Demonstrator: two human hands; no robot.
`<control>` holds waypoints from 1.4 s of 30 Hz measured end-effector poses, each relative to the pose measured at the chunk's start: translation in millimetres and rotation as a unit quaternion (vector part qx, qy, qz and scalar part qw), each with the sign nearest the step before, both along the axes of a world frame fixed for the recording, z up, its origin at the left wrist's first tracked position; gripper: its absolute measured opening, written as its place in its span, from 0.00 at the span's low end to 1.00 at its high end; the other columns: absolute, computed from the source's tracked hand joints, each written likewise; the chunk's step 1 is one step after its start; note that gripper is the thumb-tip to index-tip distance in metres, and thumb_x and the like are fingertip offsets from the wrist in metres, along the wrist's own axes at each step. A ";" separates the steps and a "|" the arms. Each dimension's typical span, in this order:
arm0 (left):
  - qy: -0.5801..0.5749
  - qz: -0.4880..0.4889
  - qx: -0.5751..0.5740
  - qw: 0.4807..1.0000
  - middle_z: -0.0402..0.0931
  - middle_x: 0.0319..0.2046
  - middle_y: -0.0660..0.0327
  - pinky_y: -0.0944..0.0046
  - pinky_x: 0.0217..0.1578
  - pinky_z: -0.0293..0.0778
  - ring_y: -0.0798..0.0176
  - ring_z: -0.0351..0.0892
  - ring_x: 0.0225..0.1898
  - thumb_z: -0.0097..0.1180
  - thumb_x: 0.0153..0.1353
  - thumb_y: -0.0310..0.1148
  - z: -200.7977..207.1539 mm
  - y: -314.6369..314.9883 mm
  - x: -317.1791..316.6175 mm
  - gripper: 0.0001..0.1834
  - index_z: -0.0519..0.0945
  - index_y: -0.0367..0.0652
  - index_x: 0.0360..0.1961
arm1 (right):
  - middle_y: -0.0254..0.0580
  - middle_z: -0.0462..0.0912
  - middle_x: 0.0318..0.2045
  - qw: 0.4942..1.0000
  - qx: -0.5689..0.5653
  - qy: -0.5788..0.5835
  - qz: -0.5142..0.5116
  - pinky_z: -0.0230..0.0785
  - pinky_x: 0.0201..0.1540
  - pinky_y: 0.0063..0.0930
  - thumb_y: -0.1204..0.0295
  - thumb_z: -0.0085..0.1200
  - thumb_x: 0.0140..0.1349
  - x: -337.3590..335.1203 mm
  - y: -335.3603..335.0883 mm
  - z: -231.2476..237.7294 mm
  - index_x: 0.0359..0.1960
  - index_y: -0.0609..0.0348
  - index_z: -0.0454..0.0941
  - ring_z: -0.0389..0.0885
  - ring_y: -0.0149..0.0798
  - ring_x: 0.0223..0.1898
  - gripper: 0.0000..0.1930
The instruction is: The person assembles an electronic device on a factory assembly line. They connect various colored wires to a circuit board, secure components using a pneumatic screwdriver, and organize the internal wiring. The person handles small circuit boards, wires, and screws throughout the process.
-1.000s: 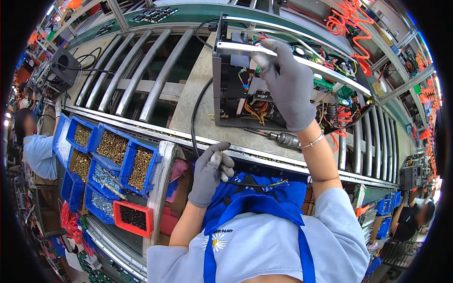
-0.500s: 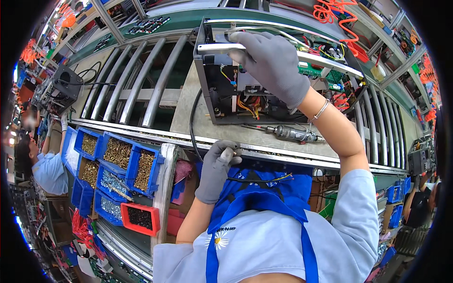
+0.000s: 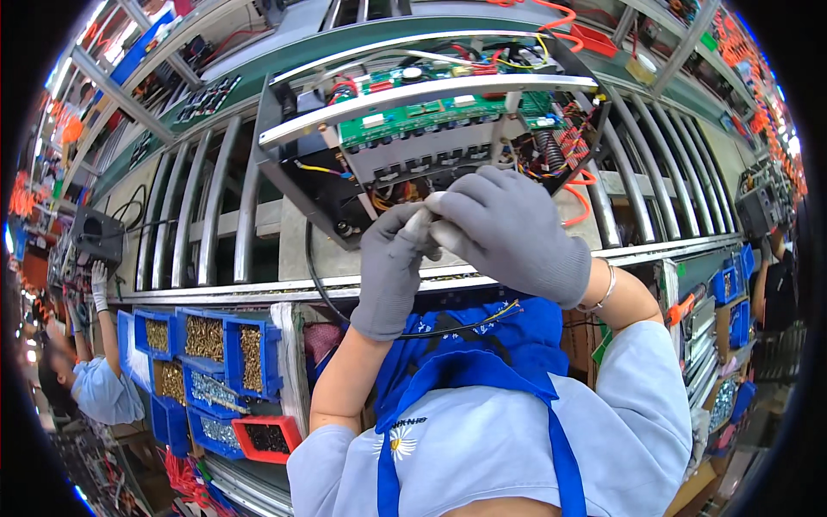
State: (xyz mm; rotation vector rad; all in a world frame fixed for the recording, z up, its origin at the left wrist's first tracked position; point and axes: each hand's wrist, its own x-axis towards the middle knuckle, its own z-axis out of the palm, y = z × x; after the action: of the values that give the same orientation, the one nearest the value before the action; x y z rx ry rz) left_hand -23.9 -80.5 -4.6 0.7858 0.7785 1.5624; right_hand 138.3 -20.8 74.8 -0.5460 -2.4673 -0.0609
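Observation:
In grey gloves, my left hand (image 3: 388, 267) and my right hand (image 3: 517, 231) meet fingertip to fingertip, both pinched closed. Whatever lies between the fingers is too small and covered to make out. Just beyond them stands an open black metal machine case (image 3: 297, 185), tilted to my view, with a bare metal bar (image 3: 413, 102) across its top. Inside it are a green circuit board (image 3: 422, 121), coloured wires and a grey heat sink block (image 3: 431, 155). A black cable (image 3: 448, 331) with bared coloured wire ends runs across my blue apron.
Metal rollers (image 3: 215, 207) flank the case on both sides. At left, blue bins (image 3: 280, 362) hold brass and silver screws; a red bin (image 3: 297, 435) holds black ones. Red coiled hose (image 3: 579, 202) hangs by the case. A co-worker (image 3: 103, 388) sits at far left.
My right hand has come down from the case's metal bar to my left hand. The case appears turned and farther left. The power screwdriver in front of it no longer shows.

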 end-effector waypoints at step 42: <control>0.674 -0.133 0.229 0.690 0.81 0.45 0.53 0.63 0.53 0.72 0.63 0.79 0.45 0.60 0.57 0.26 123.3 194.2 32.7 0.24 0.76 0.33 0.55 | 0.30 0.79 0.38 0.953 0.085 0.170 -0.235 0.62 0.52 0.39 0.60 0.65 0.52 70.3 102.9 -1.5 0.34 0.45 0.85 0.75 0.39 0.44 0.09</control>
State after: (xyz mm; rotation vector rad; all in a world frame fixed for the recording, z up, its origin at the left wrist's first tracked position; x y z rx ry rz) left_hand 8.7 113.7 118.7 2.4164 1.1833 0.6583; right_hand 208.6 82.1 73.3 -0.9678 -1.9340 -0.3379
